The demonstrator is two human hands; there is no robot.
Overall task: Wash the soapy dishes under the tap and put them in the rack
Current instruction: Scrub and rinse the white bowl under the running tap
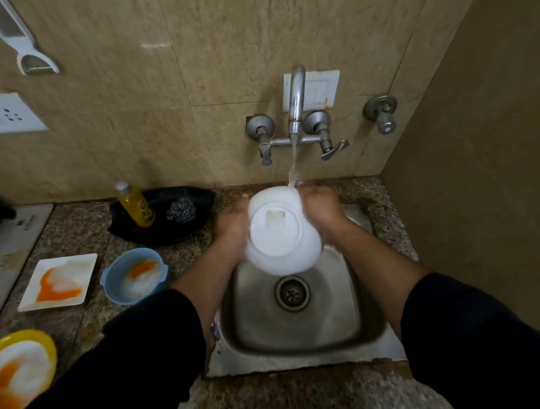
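under the tap [297,107], white bowl [280,232] between both hands' fingers [318,206].

Glossy white bowl [281,232], brushed steel sink [301,329], speckled granite counter [83,228], shiny metal tap [297,101].

Black sleeves [139,364], apparently pushed up; forearms bare.

No words, brands or numbers can be read anywhere. The yellow plastic dish-soap bottle [136,206] has a red and green label, too blurred to make out. The pale flat board [10,251] at the left edge carries dark marks, possibly lettering, also unreadable.
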